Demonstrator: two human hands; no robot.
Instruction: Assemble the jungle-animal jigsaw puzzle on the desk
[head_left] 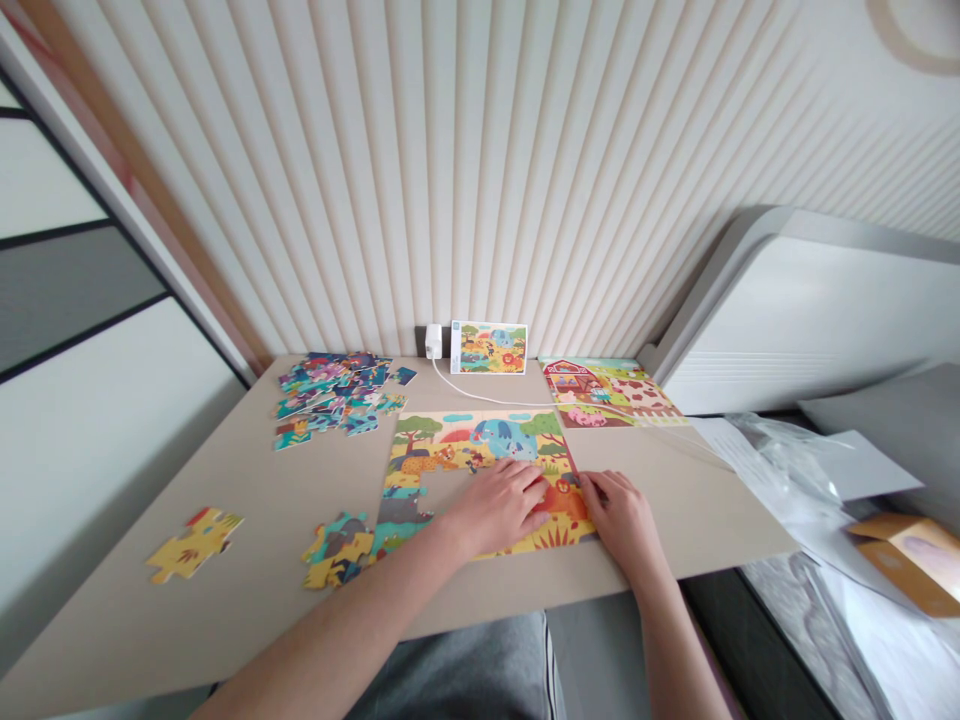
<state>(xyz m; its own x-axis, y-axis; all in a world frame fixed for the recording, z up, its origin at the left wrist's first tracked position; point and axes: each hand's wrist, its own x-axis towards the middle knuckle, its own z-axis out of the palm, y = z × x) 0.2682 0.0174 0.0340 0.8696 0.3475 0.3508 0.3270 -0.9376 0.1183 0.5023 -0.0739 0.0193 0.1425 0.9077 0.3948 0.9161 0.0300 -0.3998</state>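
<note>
A partly assembled jigsaw puzzle (pixel 420 430) of savanna animals lies on the table, with a gap left of its middle. My left hand (pixel 501 503) rests flat over its centre, fingers stretched to the right and covering part of the picture. At the puzzle's right edge, my right hand (pixel 616 505) touches the border with bent fingers; whether a piece is under them is hidden. To the left sit a small cluster of loose puzzle pieces (pixel 341 548) and some yellow joined pieces (pixel 193 543).
A heap of dark blue and teal pieces (pixel 334 390) lies at the back left. A reference card (pixel 489 348) leans on the wall beside a white charger (pixel 433 341), whose cable crosses a farm puzzle (pixel 611 392). Papers and an orange box (pixel 911 560) lie right of the table (pixel 262 610).
</note>
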